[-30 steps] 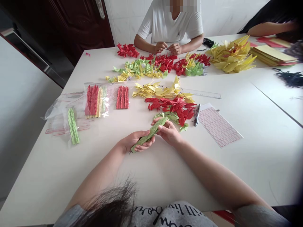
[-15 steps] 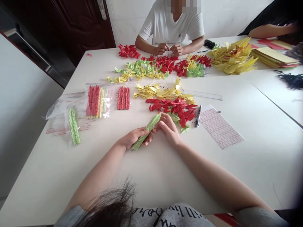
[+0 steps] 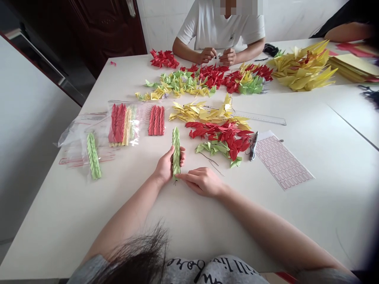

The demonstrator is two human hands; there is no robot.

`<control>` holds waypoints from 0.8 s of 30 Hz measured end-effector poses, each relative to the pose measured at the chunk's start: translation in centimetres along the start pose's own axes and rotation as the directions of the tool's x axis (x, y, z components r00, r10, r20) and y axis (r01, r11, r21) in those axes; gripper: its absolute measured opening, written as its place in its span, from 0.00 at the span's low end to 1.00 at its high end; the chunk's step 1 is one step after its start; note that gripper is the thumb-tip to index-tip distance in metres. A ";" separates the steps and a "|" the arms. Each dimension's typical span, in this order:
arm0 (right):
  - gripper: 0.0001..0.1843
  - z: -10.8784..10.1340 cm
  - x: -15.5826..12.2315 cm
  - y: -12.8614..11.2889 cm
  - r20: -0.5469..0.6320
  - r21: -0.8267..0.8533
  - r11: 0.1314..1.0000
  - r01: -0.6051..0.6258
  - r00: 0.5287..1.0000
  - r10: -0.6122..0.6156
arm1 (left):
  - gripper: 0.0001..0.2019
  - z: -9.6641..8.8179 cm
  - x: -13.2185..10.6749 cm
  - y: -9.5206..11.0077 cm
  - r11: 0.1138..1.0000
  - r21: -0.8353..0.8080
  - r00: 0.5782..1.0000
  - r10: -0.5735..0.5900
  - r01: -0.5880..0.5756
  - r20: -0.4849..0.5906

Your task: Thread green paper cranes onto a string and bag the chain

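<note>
My left hand [image 3: 165,165] is closed around a green stack of folded paper cranes [image 3: 176,152], which stands nearly upright in the view. A dark thread end shows below the stack. My right hand [image 3: 204,181] touches the stack's lower end with an outstretched index finger, its other fingers loosely bent; its thumb is mostly hidden. Beyond my right hand lie green folded cranes [image 3: 214,148] with loose dark threads, and a pile of red cranes [image 3: 227,134]. Three or so red stacks [image 3: 156,120] lie side by side farther off.
At left, clear bags hold red and yellow stacks [image 3: 118,124] and a green stack [image 3: 93,156]. Yellow cranes [image 3: 204,112], a ruler [image 3: 260,117], a pen [image 3: 254,146] and a label sheet [image 3: 284,159] lie to the right. Across the table, a person's hands [image 3: 217,56] hold something small.
The green stack has swung from a slant to nearly upright in my left hand. My right hand has moved from its upper end down to its lower end.
</note>
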State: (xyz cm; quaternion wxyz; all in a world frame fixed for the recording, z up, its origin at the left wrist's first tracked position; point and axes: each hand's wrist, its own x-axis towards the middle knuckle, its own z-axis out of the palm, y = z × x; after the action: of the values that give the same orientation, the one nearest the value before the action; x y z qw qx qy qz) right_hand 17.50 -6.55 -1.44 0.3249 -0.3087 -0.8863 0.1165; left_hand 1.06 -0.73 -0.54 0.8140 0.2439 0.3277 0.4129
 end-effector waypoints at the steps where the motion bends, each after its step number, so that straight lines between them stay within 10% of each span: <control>1: 0.16 0.0 -0.1 0.1 -0.002 -0.003 1.000 -0.028 1.000 0.028 | 0.16 0.0 0.0 0.0 1.000 0.006 1.000 -0.004 0.004 0.010; 24: 0.28 0.1 -0.1 0.2 0.064 -0.052 0.885 -0.463 0.883 0.466 | 0.16 0.3 -0.4 0.1 0.989 0.097 0.989 -0.124 0.116 0.085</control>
State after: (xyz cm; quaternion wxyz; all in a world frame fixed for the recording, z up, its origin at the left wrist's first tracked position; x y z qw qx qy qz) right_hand 17.61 -6.44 -1.67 0.2486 -0.5129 -0.8002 0.1867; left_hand 1.02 -1.02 -0.15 0.8395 0.2791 0.3232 0.3361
